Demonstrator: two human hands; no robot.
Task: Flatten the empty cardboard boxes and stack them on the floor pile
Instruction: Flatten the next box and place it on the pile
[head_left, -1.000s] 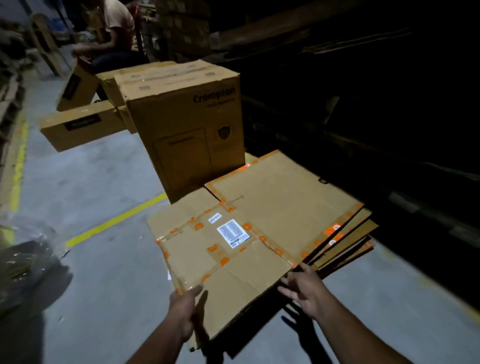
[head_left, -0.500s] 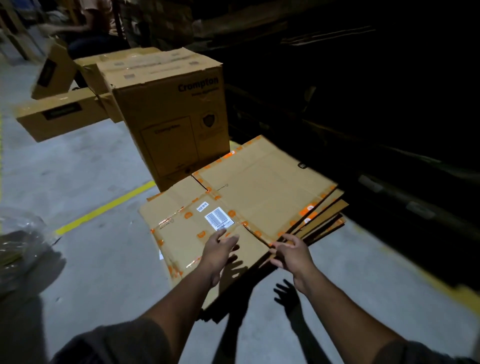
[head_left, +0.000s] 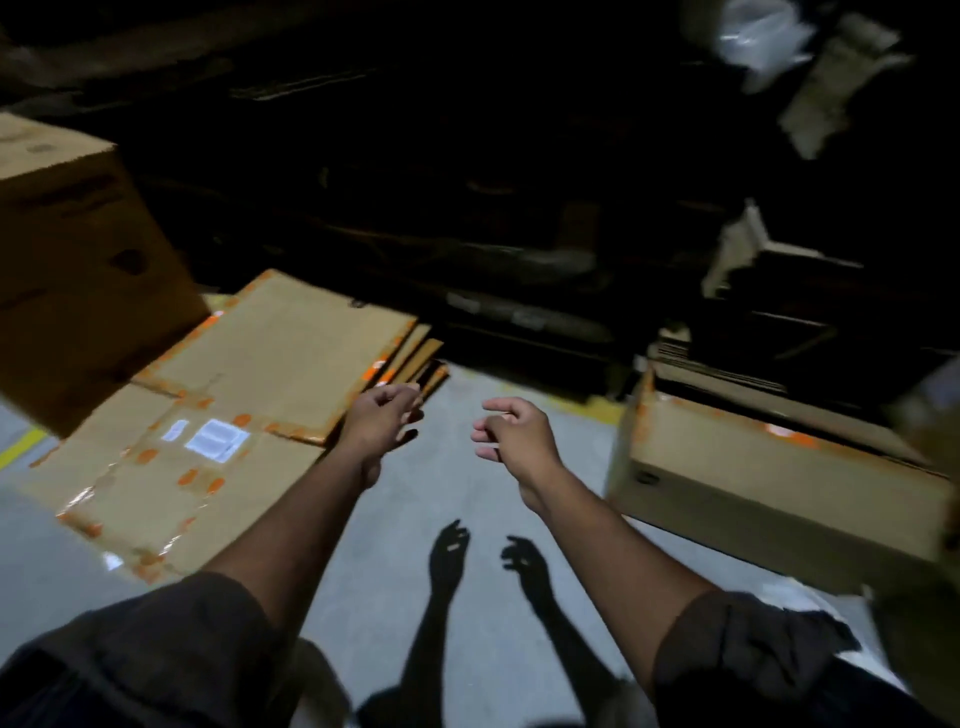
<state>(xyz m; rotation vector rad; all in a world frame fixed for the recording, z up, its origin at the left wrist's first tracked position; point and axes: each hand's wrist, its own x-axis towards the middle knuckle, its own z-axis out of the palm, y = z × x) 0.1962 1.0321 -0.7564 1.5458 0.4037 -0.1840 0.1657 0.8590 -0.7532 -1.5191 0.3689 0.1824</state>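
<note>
Flattened boxes (head_left: 171, 457) on grey floor (head_left: 483, 478)

Under my outstretched arms lies a grey concrete floor (head_left: 467, 499) where two shadows (head_left: 483, 566) fall. A yellow line (head_left: 21, 447) crosses its far left edge. Crumpled clear plastic (head_left: 758, 31) shows at upper right, above dark, blurred shelving (head_left: 519, 234).

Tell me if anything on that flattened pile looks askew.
The flattened pile is uneven: lower sheets' corners fan out past the top sheet's far right edge, and the labelled sheet lies offset toward the camera. Both hands are off it.
</note>
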